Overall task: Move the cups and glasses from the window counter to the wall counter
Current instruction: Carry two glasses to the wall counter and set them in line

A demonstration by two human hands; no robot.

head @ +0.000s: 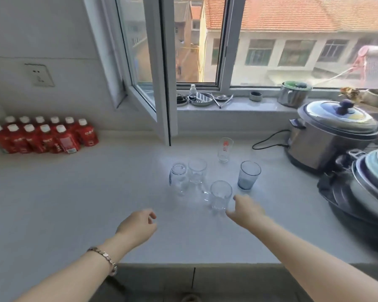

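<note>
Barely started tbh: all five glasses (210, 175) still on the window counter (96, 192), right hand (244, 209) spread loose beside the nearest one, left hand (138, 225) half-curled, gripping nothing.

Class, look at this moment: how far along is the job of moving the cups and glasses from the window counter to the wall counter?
Done: nothing visibly; five glasses stand on the window counter, including the blue glass and the red-printed glass. In hand: nothing yet; the right hand reaches, open, beside the nearest clear glass, and the left hand is empty. Left: all five moves.
</note>
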